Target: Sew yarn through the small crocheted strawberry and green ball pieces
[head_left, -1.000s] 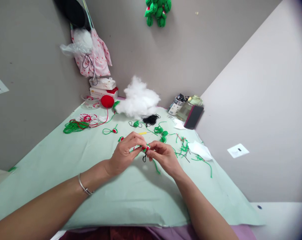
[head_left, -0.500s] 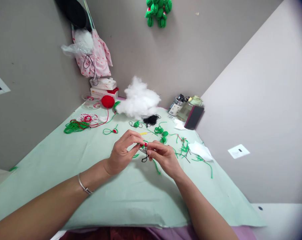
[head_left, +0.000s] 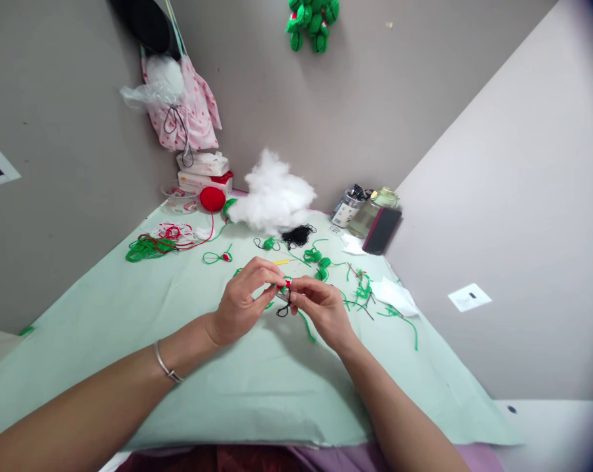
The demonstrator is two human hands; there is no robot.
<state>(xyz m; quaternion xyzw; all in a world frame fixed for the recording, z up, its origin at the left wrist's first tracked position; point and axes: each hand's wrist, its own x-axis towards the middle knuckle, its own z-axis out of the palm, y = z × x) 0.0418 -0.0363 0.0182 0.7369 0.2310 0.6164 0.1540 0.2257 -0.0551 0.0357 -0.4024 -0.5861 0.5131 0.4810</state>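
That tiny red-and-green crocheted piece [head_left: 287, 284] sits right between your fingertips, held up just above the pale green table cover [head_left: 202, 367], near the middle of the table. Your left hand [head_left: 242, 303] has its thumb and forefinger pinched shut on the left side of it, and your right hand [head_left: 320, 308] is pinched closed on the right side the same way — both sets of fingers curled in tight, nothing spread open. A short black thread [head_left: 282, 310] dangles in a loop from the piece, hanging down between your hands, and a green yarn tail [head_left: 306, 328] trails across the cover just below your right hand. There's a thin silver bangle [head_left: 166, 367] on your left wrist. Further out, loose green yarn scraps [head_left: 360, 292] are scattered to the right of your hands, with a white scrap of paper [head_left: 394, 295] beside them. Behind your hands a fluffy white heap of stuffing [head_left: 272, 193] sits near the wall, with a small black thread tangle [head_left: 299, 234] just in front of it. Off to the left you've got a round red ball of yarn [head_left: 212, 198], and a loose pile of green and red yarn [head_left: 151, 246] nearer the left edge. On the right near the wall stands a small glass jar [head_left: 345, 208] next to a dark phone [head_left: 381, 231] — can't tell what's in the jar.
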